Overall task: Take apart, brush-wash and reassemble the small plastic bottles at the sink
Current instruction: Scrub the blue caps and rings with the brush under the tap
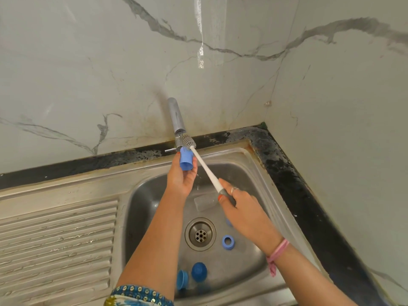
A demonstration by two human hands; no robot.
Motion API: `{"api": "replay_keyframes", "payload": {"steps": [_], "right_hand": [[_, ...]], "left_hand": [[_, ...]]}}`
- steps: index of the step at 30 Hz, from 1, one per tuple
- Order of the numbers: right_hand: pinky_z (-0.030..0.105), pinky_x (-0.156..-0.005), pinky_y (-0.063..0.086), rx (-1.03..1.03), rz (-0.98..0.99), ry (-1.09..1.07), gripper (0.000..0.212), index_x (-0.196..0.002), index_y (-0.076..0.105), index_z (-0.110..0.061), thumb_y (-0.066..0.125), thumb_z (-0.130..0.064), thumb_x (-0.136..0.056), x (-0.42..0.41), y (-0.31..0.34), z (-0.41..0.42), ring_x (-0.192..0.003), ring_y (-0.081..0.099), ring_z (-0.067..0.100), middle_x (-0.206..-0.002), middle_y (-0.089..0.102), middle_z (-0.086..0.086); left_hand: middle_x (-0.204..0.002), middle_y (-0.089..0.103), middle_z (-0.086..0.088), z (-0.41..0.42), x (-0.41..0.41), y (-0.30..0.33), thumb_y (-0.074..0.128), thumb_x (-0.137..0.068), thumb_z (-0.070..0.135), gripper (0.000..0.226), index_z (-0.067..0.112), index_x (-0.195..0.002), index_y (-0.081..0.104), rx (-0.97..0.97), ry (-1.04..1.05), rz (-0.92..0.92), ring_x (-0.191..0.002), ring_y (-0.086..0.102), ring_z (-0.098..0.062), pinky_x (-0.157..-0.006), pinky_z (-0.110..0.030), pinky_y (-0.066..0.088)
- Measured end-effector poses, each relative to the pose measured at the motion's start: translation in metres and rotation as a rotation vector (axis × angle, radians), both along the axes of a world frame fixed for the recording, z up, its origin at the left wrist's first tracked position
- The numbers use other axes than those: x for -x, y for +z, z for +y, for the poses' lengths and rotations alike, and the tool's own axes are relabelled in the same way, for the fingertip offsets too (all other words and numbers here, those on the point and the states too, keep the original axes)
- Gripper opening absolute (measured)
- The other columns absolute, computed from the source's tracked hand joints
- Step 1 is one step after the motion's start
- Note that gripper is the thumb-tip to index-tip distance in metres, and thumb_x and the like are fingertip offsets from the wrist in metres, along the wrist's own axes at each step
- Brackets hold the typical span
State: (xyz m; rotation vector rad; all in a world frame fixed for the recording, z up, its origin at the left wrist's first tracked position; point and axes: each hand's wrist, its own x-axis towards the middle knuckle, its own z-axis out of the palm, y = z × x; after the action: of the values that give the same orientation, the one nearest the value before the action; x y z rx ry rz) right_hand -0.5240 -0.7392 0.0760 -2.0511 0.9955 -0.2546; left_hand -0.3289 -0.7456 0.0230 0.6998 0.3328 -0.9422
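Blue cap in left hand, brush beside

Brushed steel sink, ribbed drainer at lower left; shiny chrome tap; matt blue plastic cap; glossy veined marble wall.

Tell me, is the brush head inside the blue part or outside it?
Outside. The brush head sits beside the blue part under the tap.

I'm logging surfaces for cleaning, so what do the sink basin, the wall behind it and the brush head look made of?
Sink basin: likely stainless steel, brushed grey sheen with reflections.
Wall: marble-look tile or slab, glossy, grey veins.
Brush head: grey bristles, possibly silicone; too small to tell.
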Motion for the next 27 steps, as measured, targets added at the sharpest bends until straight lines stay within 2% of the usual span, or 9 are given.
{"api": "replay_keyframes", "payload": {"steps": [3, 5, 8, 11, 15, 17, 22, 25, 27], "right_hand": [[0.036, -0.071, 0.052, 0.048, 0.029, 0.041, 0.048, -0.149, 0.031, -0.034, 0.041, -0.034, -0.101, 0.005, -0.001, 0.014, -0.066, 0.051, 0.013, -0.070, 0.050, -0.005], [0.038, -0.073, 0.052, 0.041, 0.022, 0.072, 0.049, -0.148, 0.030, -0.038, 0.041, -0.033, -0.101, 0.013, -0.001, 0.031, -0.071, 0.056, 0.018, -0.070, 0.053, -0.003], [0.034, -0.065, 0.051, 0.002, -0.017, 0.046, 0.048, -0.148, 0.032, -0.037, 0.042, -0.033, -0.101, 0.008, -0.004, 0.024, -0.061, 0.051, 0.013, -0.066, 0.050, -0.006], [0.023, -0.049, 0.040, -0.114, -0.090, 0.001, 0.046, -0.146, 0.039, -0.033, 0.045, -0.031, -0.101, -0.002, -0.005, -0.001, -0.046, 0.042, 0.003, -0.061, 0.046, -0.009], [0.020, -0.046, 0.039, -0.156, -0.094, 0.066, 0.043, -0.142, 0.039, -0.042, 0.045, -0.034, -0.100, 0.009, 0.000, 0.008, -0.044, 0.042, 0.002, -0.061, 0.045, -0.010], [0.019, -0.046, 0.039, -0.158, -0.084, 0.076, 0.043, -0.141, 0.037, -0.046, 0.044, -0.034, -0.100, 0.014, 0.000, 0.013, -0.044, 0.043, 0.001, -0.063, 0.046, -0.009], [0.017, -0.041, 0.038, -0.299, -0.153, -0.048, 0.043, -0.143, 0.041, -0.037, 0.047, -0.029, -0.100, 0.007, 0.001, -0.010, -0.044, 0.039, 0.003, -0.073, 0.048, 0.004], [0.019, -0.045, 0.039, -0.211, -0.134, 0.007, 0.043, -0.142, 0.041, -0.039, 0.047, -0.031, -0.100, 0.008, 0.003, -0.004, -0.047, 0.040, 0.004, -0.067, 0.048, -0.002], [0.020, -0.052, 0.039, -0.054, -0.061, 0.055, 0.045, -0.144, 0.038, -0.039, 0.045, -0.033, -0.100, 0.013, 0.003, 0.005, -0.053, 0.044, 0.006, -0.067, 0.049, -0.008]], "left_hand": [[-0.089, 0.059, -0.011, 0.001, -0.013, -0.006, 0.065, -0.091, 0.025, 0.030, 0.002, -0.109, 0.057, -0.016, 0.061, 0.033, -0.065, 0.056, -0.013, -0.048, -0.015, 0.050], [-0.082, 0.053, -0.007, 0.001, -0.023, -0.009, 0.063, -0.091, 0.027, 0.027, 0.005, -0.103, 0.054, -0.055, 0.106, 0.040, -0.057, 0.047, -0.008, -0.043, -0.011, 0.042], [-0.074, 0.047, -0.005, 0.002, -0.021, -0.010, 0.059, -0.092, 0.030, 0.024, 0.006, -0.092, 0.051, -0.103, 0.016, -0.027, -0.049, 0.041, -0.006, -0.039, -0.012, 0.036], [-0.067, 0.042, -0.004, 0.000, -0.015, -0.010, 0.053, -0.094, 0.032, 0.024, 0.008, -0.089, 0.049, -0.097, -0.039, -0.079, -0.041, 0.038, -0.006, -0.038, -0.014, 0.031], [-0.068, 0.041, -0.002, 0.000, -0.029, -0.007, 0.053, -0.094, 0.033, 0.026, 0.009, -0.086, 0.048, -0.113, 0.072, -0.018, -0.040, 0.033, -0.004, -0.037, -0.013, 0.029], [-0.067, 0.038, -0.001, 0.000, -0.034, -0.006, 0.056, -0.093, 0.031, 0.025, 0.009, -0.084, 0.049, -0.125, 0.057, -0.028, -0.041, 0.032, -0.004, -0.036, -0.014, 0.029], [-0.073, 0.053, -0.005, 0.001, -0.020, 0.000, 0.066, -0.089, 0.027, 0.020, 0.009, -0.094, 0.059, -0.195, -0.132, -0.138, -0.051, 0.039, -0.007, -0.042, -0.015, 0.037], [-0.081, 0.056, -0.004, 0.003, -0.018, 0.002, 0.066, -0.089, 0.019, 0.017, 0.015, -0.104, 0.059, -0.236, -0.224, -0.236, -0.057, 0.046, -0.007, -0.049, -0.018, 0.045], [-0.084, 0.060, -0.005, 0.005, -0.020, 0.000, 0.067, -0.087, 0.012, 0.024, 0.017, -0.109, 0.058, -0.213, -0.220, -0.288, -0.063, 0.054, -0.010, -0.058, -0.031, 0.057]]}}
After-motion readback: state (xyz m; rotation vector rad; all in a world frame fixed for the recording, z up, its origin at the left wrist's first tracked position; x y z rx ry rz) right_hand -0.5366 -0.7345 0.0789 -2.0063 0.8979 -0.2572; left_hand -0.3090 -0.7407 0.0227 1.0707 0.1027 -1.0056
